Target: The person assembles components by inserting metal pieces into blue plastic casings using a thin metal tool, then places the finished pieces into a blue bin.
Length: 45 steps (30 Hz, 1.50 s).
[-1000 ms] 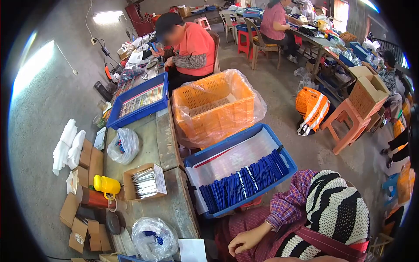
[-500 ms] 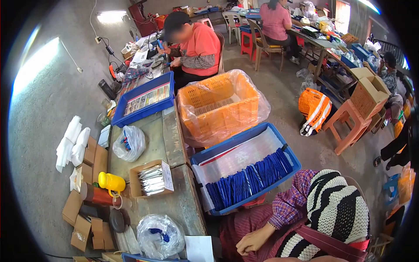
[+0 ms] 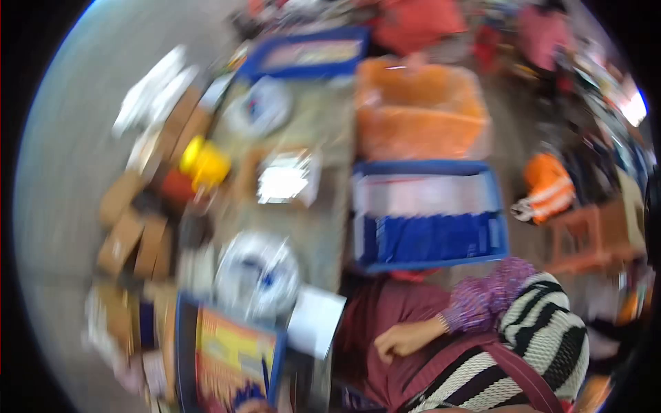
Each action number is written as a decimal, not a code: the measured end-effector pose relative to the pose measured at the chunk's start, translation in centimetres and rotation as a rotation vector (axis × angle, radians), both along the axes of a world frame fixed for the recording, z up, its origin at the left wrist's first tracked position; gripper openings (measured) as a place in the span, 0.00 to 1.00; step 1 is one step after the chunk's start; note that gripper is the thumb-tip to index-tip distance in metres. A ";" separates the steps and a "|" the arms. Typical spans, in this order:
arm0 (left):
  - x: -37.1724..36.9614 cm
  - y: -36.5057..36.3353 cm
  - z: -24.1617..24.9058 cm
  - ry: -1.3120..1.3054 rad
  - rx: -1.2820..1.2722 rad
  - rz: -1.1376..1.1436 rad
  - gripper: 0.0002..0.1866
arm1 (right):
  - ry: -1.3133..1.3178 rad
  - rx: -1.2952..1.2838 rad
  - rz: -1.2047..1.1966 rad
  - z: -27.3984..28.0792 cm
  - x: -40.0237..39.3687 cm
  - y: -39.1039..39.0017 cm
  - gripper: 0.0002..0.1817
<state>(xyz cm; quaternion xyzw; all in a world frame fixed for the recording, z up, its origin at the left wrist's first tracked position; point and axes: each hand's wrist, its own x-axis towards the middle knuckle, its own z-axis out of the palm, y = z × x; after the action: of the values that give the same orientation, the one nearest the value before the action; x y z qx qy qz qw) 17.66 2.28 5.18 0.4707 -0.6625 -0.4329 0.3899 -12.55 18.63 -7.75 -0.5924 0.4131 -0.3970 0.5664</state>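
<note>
My right hand [image 3: 407,339], at the end of a plaid sleeve, rests on the maroon apron [image 3: 413,306] over my lap. Its fingers are curled in, with nothing seen in them. At the bottom edge, my left hand [image 3: 253,406] is partly cut off and blurred, closed around dark blue pieces [image 3: 249,394]. It is at the near end of a blue tray [image 3: 279,358] with a yellow and red printed sheet [image 3: 234,344]. A white paper [image 3: 315,321] lies beside that tray. Just beyond, a clear plastic bag [image 3: 258,275] holds something blue.
A blue crate [image 3: 430,263] of blue sticks stands right of the table [image 3: 323,241], before an orange crate [image 3: 423,131]. On the table are a carton [image 3: 251,172] of shiny pieces and a yellow jug [image 3: 204,164]. Cardboard boxes [image 3: 120,241] line the left. Co-workers sit farther back.
The view has swung down and toward the left, blurring the picture. More of the printed tray shows, and my left hand with the blue pieces has come into view. My right hand stays on my lap.
</note>
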 end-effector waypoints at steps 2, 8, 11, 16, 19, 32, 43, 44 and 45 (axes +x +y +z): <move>-0.5 -0.3 1.2 -0.125 -0.044 0.077 0.02 | 0.026 0.002 0.055 0.5 -0.2 -0.3 0.10; 4.3 -2.3 0.5 -0.238 0.045 0.222 0.05 | 0.120 0.181 0.151 0.9 -0.3 -1.3 0.15; 6.5 -3.6 -0.9 -0.276 0.043 0.251 0.05 | 0.090 0.213 0.146 0.8 -0.1 -1.4 0.15; 8.2 -5.7 -2.7 -0.497 -0.043 0.186 0.06 | 0.053 0.268 0.100 1.2 0.1 -1.7 0.16; 7.4 -6.5 -3.0 -0.561 -0.074 0.127 0.06 | 0.080 0.276 0.106 1.4 0.2 -1.8 0.15; -1.2 -9.0 -4.9 -0.835 -0.092 -0.325 0.12 | 0.131 0.226 0.074 1.0 0.5 -1.2 0.15; -1.5 -8.8 -4.2 -0.620 -0.035 -0.154 0.11 | 0.026 0.239 0.041 0.8 -0.5 -1.1 0.16; -1.7 -8.6 -4.0 -0.570 -0.038 -0.113 0.12 | 0.009 0.234 0.044 0.7 -0.6 -1.1 0.16; -2.7 -8.3 -2.9 -0.519 -0.038 -0.073 0.13 | -0.007 0.230 0.045 0.6 -0.8 -1.1 0.16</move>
<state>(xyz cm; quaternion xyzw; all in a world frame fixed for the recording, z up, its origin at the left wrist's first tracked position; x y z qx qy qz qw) 14.95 -5.97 2.27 0.5342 -0.7651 -0.2989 0.1999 -13.32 17.50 -7.14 -0.5312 0.4407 -0.3361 0.6408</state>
